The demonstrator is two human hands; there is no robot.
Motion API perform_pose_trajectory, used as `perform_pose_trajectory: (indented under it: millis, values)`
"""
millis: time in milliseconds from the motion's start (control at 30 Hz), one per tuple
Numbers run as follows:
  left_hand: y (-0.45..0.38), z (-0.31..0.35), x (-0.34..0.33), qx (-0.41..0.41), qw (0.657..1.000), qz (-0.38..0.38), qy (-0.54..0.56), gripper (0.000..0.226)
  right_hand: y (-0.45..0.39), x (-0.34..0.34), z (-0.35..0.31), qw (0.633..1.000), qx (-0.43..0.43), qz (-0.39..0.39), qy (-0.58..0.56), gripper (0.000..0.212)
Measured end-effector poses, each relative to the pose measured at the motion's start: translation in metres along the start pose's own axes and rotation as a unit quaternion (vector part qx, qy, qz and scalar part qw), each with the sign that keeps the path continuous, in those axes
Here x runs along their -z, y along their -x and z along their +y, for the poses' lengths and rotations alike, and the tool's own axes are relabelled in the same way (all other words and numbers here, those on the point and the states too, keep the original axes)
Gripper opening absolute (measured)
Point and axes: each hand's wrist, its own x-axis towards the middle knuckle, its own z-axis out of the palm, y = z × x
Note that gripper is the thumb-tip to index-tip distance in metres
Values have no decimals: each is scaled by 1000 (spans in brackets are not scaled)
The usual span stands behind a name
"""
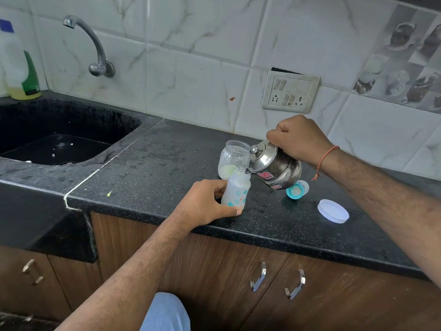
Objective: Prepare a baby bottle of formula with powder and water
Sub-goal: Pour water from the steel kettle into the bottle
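Pouring step: right hand [297,139] gripping and tilting steel kettle [274,166] over baby bottle [236,191], left hand [205,204] clasping it; best kept slow, spout centred.

A home kitchen: black counter [167,163], sink [59,139], tap [95,44], tiled wall [191,68].

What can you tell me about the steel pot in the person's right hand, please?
The steel pot is a small, rounded, shiny metal vessel with a knobbed lid still on and red-and-white stickers low on its body. The right hand grips it from above, off the counter, and tilts it toward the left, its rim over the mouth of the baby bottle, which the left hand steadies on the counter.
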Motion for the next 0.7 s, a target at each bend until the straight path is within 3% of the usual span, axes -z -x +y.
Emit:
perform_pose_trajectory:
  millis: [267,400,500,600,700]
  values:
    - [-1,0,0,1,1000,-3,8,58,10,-19,29,976,-99,22,-193,44]
    - [-1,-1,0,3,1000,-3,1,61,19,-26,42,953,-131,26,-271,29]
    - [0,-1,0,1,1000,-5,3,60,27,-33,46,918,-174,39,-354,19]
    - [0,0,1,-1,1000,-4,1,59,34,-42,53,872,-230,55,-428,29]
    - [0,0,1,-2,1000,-3,0,58,39,-54,63,820,-273,87,-495,26]
